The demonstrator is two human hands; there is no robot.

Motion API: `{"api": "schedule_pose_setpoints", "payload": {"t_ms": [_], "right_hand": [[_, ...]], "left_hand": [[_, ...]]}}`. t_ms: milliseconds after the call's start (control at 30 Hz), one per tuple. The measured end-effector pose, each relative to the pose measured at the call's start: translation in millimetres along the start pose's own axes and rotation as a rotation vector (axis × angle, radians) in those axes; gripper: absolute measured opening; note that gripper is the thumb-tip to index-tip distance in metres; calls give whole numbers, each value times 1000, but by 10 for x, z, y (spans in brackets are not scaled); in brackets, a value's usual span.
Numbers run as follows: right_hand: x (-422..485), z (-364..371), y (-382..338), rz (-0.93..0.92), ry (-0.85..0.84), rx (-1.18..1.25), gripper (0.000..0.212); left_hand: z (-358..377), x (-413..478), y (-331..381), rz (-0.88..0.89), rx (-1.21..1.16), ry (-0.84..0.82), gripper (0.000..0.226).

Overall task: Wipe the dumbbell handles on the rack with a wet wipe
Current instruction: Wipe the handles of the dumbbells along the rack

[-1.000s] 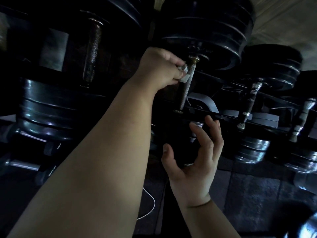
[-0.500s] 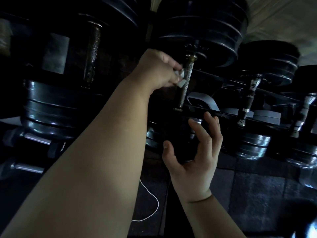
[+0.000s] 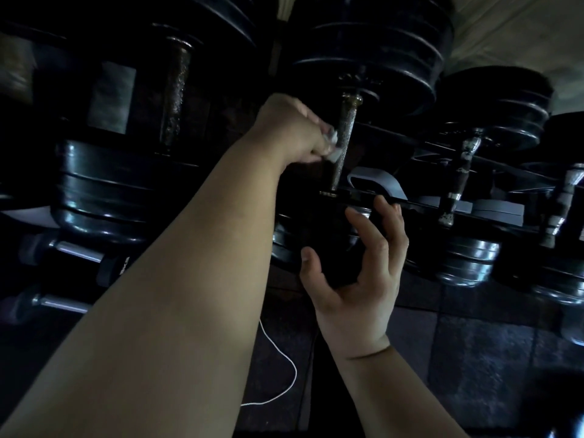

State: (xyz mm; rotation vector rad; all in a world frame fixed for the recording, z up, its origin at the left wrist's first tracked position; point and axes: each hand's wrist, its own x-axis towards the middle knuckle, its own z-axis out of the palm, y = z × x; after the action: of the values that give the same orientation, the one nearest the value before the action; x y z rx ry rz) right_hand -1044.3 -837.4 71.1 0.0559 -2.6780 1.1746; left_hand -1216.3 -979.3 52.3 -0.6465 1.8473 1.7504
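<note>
Wet wipe [image 3: 332, 147] in left hand [image 3: 290, 134] against dumbbell handle [image 3: 346, 134]; right hand [image 3: 357, 279] below, apart.

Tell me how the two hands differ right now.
The left hand is curled, pinching the wet wipe against a dumbbell handle; the right hand is open with fingers spread, holding nothing. The left hand is higher in view, the right hand lower. Both are bare.

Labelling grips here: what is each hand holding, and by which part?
The left hand pinches a bunched wet wipe in its fingertips, against the dumbbell handle. The right hand, open, holds nothing.
</note>
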Motion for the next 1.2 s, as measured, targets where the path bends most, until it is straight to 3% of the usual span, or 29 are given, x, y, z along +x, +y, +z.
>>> {"api": "schedule_pose_setpoints", "payload": {"t_ms": [100,233,467,733,933,1200], "right_hand": [[2,-6,13,11,-12,6,55],[35,-98,-64,78,-84,46,54],[436,-806,-574,443,-360,259,62],[963,-1661,-1509,308,-586,447,37],[1158,-2124,-1950,88,-702,451,30],[1237,-2380,-1979,1,-699,494,27]], "left_hand": [[-25,-122,-37,-45,163,-82,25],[-75,-391,144,-63,159,-21,22],[-255,-1508,638,-42,-374,48,22],[-156,-2788,1063,30,-775,145,25],[76,-3421,1256,128,-748,157,12],[363,-3732,1249,139,-764,337,16]]}}
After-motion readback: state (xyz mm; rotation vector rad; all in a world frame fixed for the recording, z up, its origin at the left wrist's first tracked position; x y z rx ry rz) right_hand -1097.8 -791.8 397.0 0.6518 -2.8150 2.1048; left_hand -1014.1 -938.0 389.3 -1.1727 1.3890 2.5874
